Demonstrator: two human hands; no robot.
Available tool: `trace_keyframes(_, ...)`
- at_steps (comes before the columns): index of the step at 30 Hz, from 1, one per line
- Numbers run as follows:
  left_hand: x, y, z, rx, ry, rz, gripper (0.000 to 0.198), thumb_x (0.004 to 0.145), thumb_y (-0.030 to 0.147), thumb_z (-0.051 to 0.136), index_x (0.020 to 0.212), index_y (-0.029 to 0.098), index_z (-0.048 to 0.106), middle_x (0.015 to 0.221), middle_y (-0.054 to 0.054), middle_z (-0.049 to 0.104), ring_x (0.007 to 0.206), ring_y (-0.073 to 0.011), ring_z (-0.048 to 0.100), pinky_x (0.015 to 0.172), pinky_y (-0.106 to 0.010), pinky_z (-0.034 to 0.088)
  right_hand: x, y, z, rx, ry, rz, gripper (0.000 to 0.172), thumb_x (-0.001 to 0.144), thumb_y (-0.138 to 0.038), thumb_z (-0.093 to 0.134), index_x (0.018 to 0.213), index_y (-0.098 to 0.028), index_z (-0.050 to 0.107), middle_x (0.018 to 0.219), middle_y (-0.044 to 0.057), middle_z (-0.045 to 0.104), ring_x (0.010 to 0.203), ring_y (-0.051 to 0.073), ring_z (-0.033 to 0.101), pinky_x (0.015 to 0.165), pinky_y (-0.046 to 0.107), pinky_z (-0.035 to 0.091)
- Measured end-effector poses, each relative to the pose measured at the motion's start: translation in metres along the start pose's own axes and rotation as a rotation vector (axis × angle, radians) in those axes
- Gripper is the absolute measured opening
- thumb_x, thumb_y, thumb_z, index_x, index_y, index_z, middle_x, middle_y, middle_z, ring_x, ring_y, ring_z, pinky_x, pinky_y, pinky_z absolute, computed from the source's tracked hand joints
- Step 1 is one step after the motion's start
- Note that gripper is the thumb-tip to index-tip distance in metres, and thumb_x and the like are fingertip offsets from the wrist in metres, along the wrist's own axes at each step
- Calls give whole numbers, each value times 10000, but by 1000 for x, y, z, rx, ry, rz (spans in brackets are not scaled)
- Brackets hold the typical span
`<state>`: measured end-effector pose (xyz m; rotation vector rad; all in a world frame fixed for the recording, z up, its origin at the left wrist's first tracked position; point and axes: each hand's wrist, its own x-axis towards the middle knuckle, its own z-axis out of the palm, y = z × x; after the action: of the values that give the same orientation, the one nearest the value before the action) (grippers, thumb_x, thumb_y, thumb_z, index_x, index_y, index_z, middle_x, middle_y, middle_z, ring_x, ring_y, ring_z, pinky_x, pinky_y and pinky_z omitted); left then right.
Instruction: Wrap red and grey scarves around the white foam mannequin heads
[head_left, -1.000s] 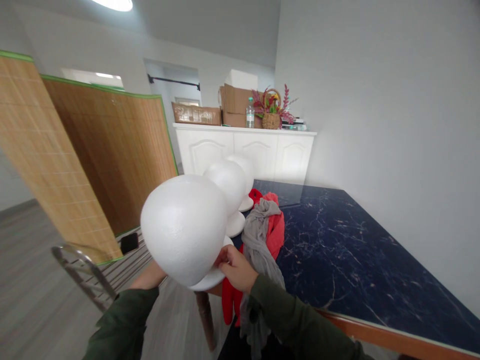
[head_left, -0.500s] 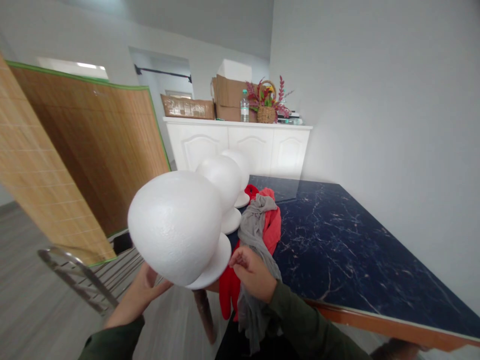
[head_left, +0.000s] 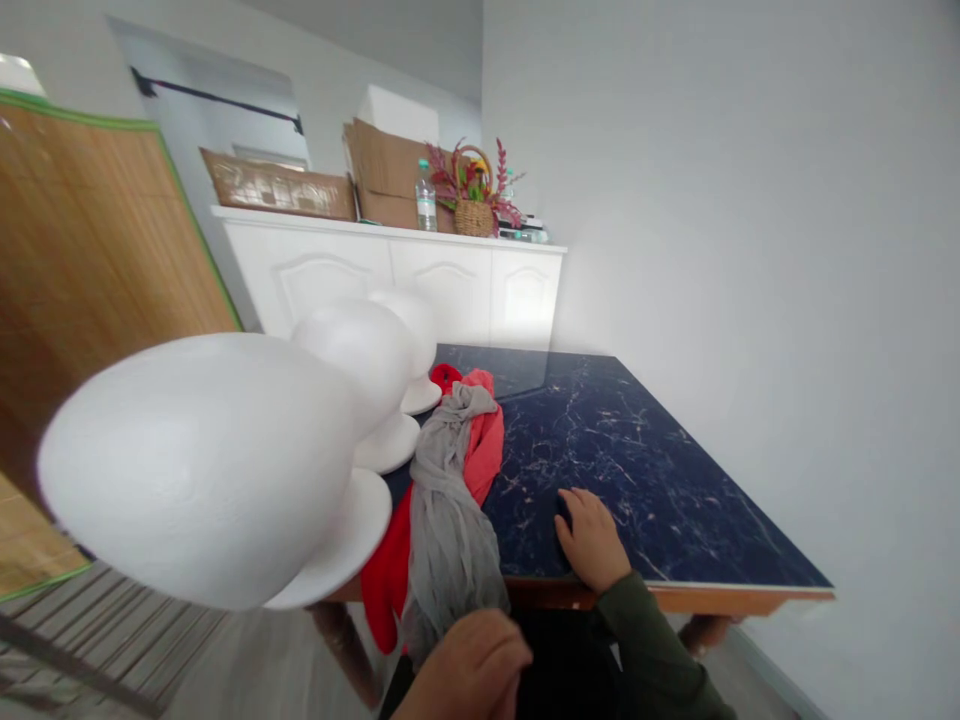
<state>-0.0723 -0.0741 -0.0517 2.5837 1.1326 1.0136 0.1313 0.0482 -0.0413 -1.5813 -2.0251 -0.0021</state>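
My right hand (head_left: 591, 538) is over the near edge of the dark blue marbled table (head_left: 637, 450), thumb apart from its fingers, open with nothing visible in it. At the bottom, my left hand (head_left: 476, 665) has its fingers curled in; its fingertips and anything in them are hidden. It lies against or just in front of a grey scarf (head_left: 442, 480), whose lower end hangs over the table edge. Beneath the scarf show a red cloth (head_left: 386, 570) and a coral-pink cloth (head_left: 484, 450). To the left, a white foam mannequin head (head_left: 202, 460) stands nearest me on a round base.
Two more white mannequin heads, the middle one (head_left: 360, 350) and the far one (head_left: 409, 320), line up behind. A metal rack (head_left: 112, 630) is low on the left, near a bamboo screen (head_left: 97, 240). The white cabinet (head_left: 330, 270) at the back bears boxes, a bottle and a flower basket (head_left: 474, 217).
My view has turned right. My left hand has left the nearest mannequin head for the scarf's lower end. My right hand has moved right, away from the scarf, to the table edge.
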Motion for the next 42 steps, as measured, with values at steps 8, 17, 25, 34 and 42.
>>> trace_keyframes(8, 129, -38, 54, 277, 20, -246, 398, 805, 7, 319, 1131, 81, 534, 1176, -151, 570, 1155, -218, 499, 988, -419, 416, 2, -13, 0, -70, -57, 70, 341, 838, -242, 442, 1142, -198, 589, 1198, 102, 551, 1163, 247, 451, 1015, 396, 302)
trace_keyframes(17, 119, -53, 68, 441, -17, -167, 421, 793, 17, 386, 1164, 112, 561, 1202, -126, 579, 1181, -250, 487, 993, -450, 423, -1, -8, 10, -28, -45, 88, 362, 853, -210, 419, 1175, -211, 583, 1250, 90, 536, 1219, 261, 417, 1043, 416, 268)
trace_keyframes(25, 124, -46, 62, 399, -9, -191, 400, 795, 18, 367, 1115, 119, 585, 1185, -129, 588, 1167, -240, 499, 988, -458, 425, -1, -9, 7, -27, -71, 82, 360, 860, -234, 421, 1181, -196, 580, 1260, 105, 525, 1221, 264, 412, 1046, 419, 262)
trace_keyframes(34, 123, -46, 63, 400, 13, -182, 382, 797, 29, 367, 1090, 127, 591, 1173, -118, 597, 1157, -236, 506, 982, -445, 430, -1, -8, 7, -47, -78, 80, 363, 853, -241, 439, 1185, -198, 578, 1266, 97, 523, 1221, 263, 414, 1049, 411, 259)
trace_keyframes(42, 124, -43, 61, 389, -10, -207, 390, 800, 19, 360, 1099, 123, 589, 1190, -121, 589, 1169, -233, 497, 995, -451, 417, -1, -8, 6, -43, -74, 78, 360, 849, -231, 438, 1179, -204, 580, 1264, 95, 527, 1222, 255, 416, 1046, 409, 265)
